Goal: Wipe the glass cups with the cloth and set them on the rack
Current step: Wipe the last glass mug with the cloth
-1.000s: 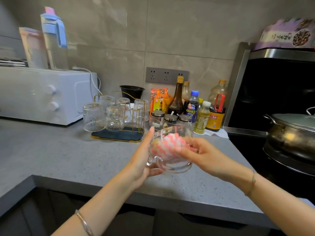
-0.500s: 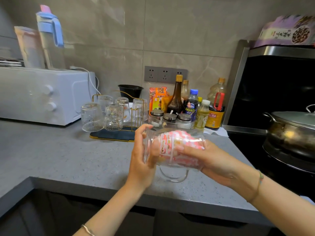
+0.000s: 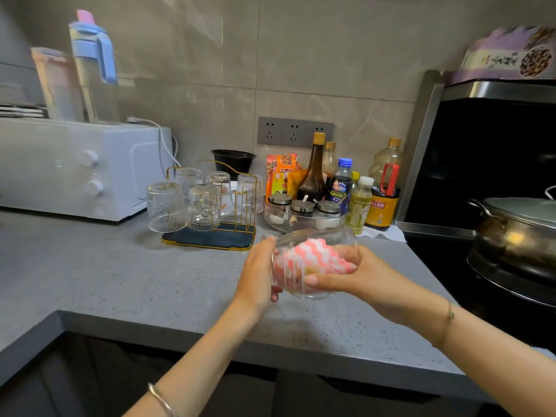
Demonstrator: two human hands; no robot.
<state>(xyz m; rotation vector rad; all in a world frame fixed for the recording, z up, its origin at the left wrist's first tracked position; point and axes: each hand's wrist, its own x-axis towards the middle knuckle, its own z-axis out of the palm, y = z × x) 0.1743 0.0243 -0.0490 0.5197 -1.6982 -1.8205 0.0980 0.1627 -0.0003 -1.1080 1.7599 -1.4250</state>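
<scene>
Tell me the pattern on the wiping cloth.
The cloth has pink and white zigzags; head view.

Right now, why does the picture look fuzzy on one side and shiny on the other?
Head view: the jug and white oven at picture left are smeared soft, likely by head motion; the pot at picture right catches a yellow glare; the cloth shows clearly through the cup.

A home kitchen: grey countertop [image 3: 126,284], sauce bottles [image 3: 314,173], wall sockets [image 3: 294,130] (tiled backsplash behind).
</scene>
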